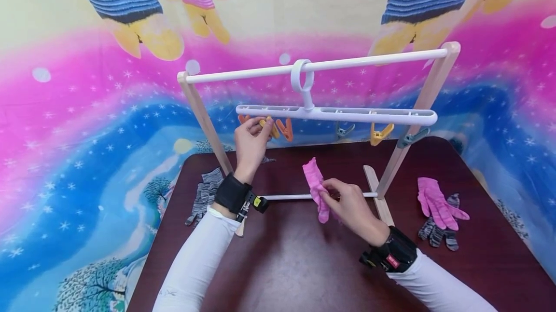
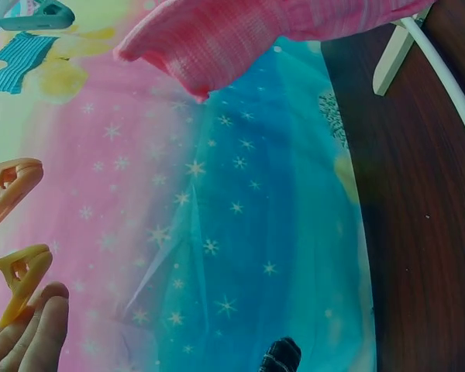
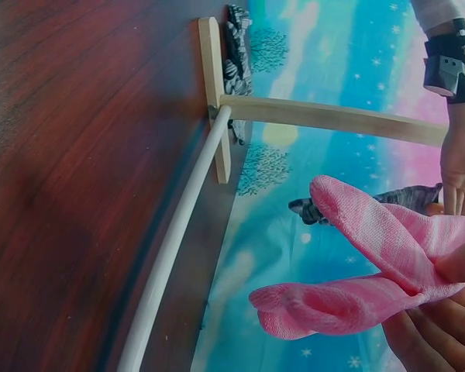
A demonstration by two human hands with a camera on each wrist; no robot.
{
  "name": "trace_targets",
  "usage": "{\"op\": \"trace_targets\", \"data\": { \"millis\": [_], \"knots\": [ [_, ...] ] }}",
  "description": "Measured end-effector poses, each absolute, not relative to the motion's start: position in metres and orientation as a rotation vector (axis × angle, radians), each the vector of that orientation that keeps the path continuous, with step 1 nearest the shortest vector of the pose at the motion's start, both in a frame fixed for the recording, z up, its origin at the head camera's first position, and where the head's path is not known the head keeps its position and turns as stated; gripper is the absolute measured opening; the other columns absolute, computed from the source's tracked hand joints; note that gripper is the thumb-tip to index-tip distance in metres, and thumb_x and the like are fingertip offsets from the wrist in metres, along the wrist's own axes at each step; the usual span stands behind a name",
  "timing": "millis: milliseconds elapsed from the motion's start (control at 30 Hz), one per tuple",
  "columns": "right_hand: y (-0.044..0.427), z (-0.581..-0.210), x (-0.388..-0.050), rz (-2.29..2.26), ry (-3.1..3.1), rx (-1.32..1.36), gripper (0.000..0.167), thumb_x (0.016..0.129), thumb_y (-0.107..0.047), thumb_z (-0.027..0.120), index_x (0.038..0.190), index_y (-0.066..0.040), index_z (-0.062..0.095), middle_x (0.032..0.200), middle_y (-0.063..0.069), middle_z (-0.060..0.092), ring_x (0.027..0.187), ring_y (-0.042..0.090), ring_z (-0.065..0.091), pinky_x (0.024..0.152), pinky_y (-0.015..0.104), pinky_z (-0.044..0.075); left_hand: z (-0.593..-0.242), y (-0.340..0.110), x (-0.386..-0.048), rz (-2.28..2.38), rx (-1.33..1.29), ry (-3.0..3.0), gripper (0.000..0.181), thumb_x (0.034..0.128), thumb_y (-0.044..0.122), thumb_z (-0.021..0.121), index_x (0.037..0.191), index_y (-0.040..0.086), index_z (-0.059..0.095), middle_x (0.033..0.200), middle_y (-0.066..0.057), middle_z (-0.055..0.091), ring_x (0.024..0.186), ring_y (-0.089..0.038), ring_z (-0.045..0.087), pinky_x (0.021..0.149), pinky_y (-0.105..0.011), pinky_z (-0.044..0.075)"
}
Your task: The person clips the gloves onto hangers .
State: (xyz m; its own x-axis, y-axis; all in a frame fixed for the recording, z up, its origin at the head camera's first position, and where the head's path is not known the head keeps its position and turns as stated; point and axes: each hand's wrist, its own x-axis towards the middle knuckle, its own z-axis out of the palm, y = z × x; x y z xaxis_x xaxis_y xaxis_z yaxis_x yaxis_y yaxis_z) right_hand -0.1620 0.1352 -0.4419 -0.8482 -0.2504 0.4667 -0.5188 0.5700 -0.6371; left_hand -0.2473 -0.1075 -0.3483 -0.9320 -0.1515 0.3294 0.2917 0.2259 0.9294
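Observation:
My left hand pinches a yellow clothespin under the left half of a white hanger. In the left wrist view, its fingertips lie against the yellow clothespin. An orange clothespin hangs just right of it; another is partly covered by the hand. My right hand grips a pink knit glove in the air, below the hanger's middle. Seen from the right wrist, that glove dangles its fingers away from the hand. A grey striped glove shows beyond it, near the left hand.
The hanger hangs by its ring from a white rod on a wooden-legged stand. Teal and yellow clothespins hang at right. On the dark table lie grey gloves at left and a pink glove over grey ones at right.

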Motion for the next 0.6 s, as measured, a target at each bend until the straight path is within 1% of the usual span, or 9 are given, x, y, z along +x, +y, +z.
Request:
{"op": "trace_targets", "data": {
  "millis": [67, 100, 167, 267, 400, 467, 600],
  "knots": [
    [0.133, -0.441, -0.162, 1.163, -2.472, 0.635, 0.018, 0.086, -0.005, 0.078, 0.103, -0.004, 0.072, 0.093, 0.010, 0.078, 0.077, 0.017, 0.074, 0.071, 0.040, 0.061, -0.349, -0.108, -0.246, -1.754, -0.132, -2.136, 0.035, 0.0980, 0.027, 0.068, 0.121, 0.001, 0.069, 0.101, -0.023, 0.076, 0.088, -0.035, 0.075, 0.079, -0.032, 0.061],
    [0.132, -0.441, -0.163, 1.164, -2.468, 0.636, 0.018, 0.086, -0.004, 0.078, 0.103, -0.004, 0.073, 0.093, 0.010, 0.078, 0.076, 0.016, 0.073, 0.070, 0.040, 0.061, -0.349, -0.108, -0.245, -1.750, -0.129, -2.129, 0.035, 0.0978, 0.027, 0.068, 0.121, 0.001, 0.069, 0.102, -0.022, 0.076, 0.087, -0.033, 0.075, 0.078, -0.029, 0.061],
    [0.130, -0.440, -0.163, 1.162, -2.466, 0.641, 0.018, 0.085, -0.004, 0.079, 0.102, -0.004, 0.073, 0.092, 0.010, 0.078, 0.074, 0.015, 0.072, 0.068, 0.039, 0.061, -0.349, -0.108, -0.243, -1.750, -0.126, -2.116, 0.036, 0.0976, 0.027, 0.068, 0.121, 0.000, 0.069, 0.104, -0.024, 0.076, 0.090, -0.035, 0.075, 0.078, -0.029, 0.061],
    [0.127, -0.438, -0.164, 1.148, -2.463, 0.654, 0.017, 0.085, -0.004, 0.079, 0.102, -0.005, 0.073, 0.092, 0.009, 0.078, 0.072, 0.013, 0.070, 0.064, 0.035, 0.060, -0.350, -0.108, -0.242, -1.745, -0.118, -2.103, 0.036, 0.0975, 0.027, 0.068, 0.122, 0.000, 0.069, 0.106, -0.024, 0.076, 0.091, -0.033, 0.076, 0.078, -0.028, 0.061],
    [0.120, -0.435, -0.165, 1.118, -2.471, 0.689, 0.016, 0.086, -0.006, 0.079, 0.101, -0.007, 0.074, 0.092, 0.006, 0.078, 0.073, 0.011, 0.068, 0.066, 0.033, 0.058, -0.350, -0.107, -0.241, -1.722, -0.112, -2.103, 0.036, 0.0979, 0.028, 0.068, 0.121, 0.001, 0.070, 0.105, -0.022, 0.076, 0.094, -0.030, 0.076, 0.079, -0.028, 0.061],
    [0.117, -0.434, -0.167, 1.114, -2.472, 0.707, 0.016, 0.086, -0.007, 0.079, 0.101, -0.007, 0.074, 0.092, 0.006, 0.078, 0.072, 0.013, 0.067, 0.067, 0.033, 0.057, -0.350, -0.107, -0.240, -1.716, -0.105, -2.103, 0.036, 0.0982, 0.029, 0.067, 0.121, 0.001, 0.070, 0.105, -0.022, 0.076, 0.097, -0.030, 0.076, 0.081, -0.028, 0.060],
    [0.111, -0.433, -0.170, 1.120, -2.463, 0.719, 0.016, 0.086, -0.007, 0.080, 0.101, -0.007, 0.074, 0.090, 0.005, 0.078, 0.067, 0.013, 0.061, 0.064, 0.028, 0.053, -0.347, -0.106, -0.238, -1.717, -0.081, -2.097, 0.033, 0.0985, 0.027, 0.067, 0.120, 0.002, 0.071, 0.106, -0.022, 0.076, 0.101, -0.029, 0.076, 0.083, -0.028, 0.060]
  ]
}}
